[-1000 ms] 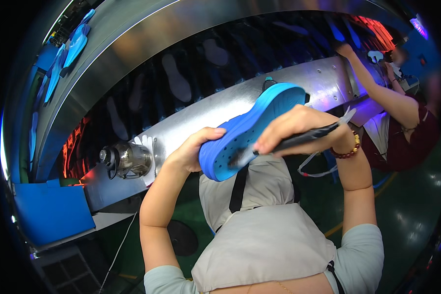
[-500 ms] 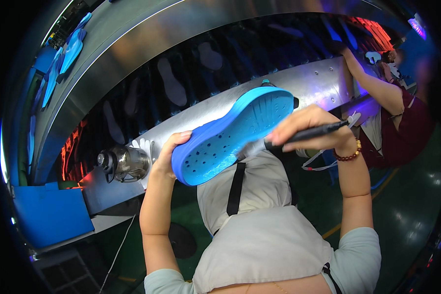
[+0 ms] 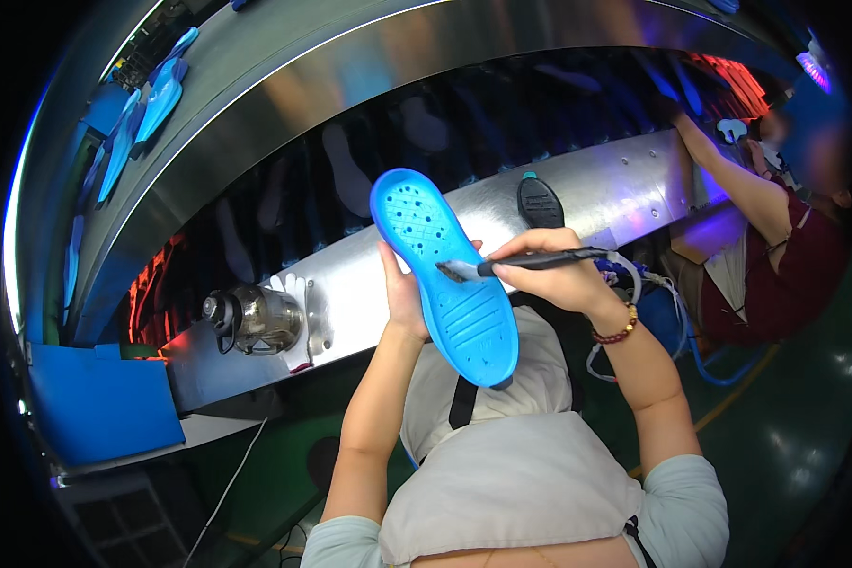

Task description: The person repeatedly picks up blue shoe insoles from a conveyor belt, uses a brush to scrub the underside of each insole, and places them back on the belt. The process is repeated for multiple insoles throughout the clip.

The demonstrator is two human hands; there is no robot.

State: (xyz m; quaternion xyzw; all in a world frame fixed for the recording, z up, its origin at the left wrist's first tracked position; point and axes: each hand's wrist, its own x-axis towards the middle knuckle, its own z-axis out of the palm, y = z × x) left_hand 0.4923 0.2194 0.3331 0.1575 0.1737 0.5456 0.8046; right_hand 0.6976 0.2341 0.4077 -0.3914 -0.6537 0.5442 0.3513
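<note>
My left hand (image 3: 404, 295) grips a blue shoe sole (image 3: 478, 327) from its left edge and underneath; some of its fingers are hidden behind the sole. The sole stands almost lengthwise in front of me, its hole-dotted end away from me and its ribbed end over my lap. In my right hand (image 3: 557, 273) is a brush with a dark handle (image 3: 540, 260), held like a pen. Its pale, dark-tipped bristles (image 3: 461, 272) lie against the middle of the sole's inner face.
A metal ledge (image 3: 350, 276) runs across ahead, bearing a glass jar (image 3: 260, 320), white gloves (image 3: 294, 289) and a black sole-shaped piece (image 3: 540, 202). Behind it, sole-shaped pieces (image 3: 346, 170) line a dark rack. At right, a person in dark red (image 3: 776, 275) reaches toward the rack.
The sole has swung from slanting across to nearly lengthwise, its holed end now pointing away. My left hand has moved right, and the brush has shifted to the sole's middle.
</note>
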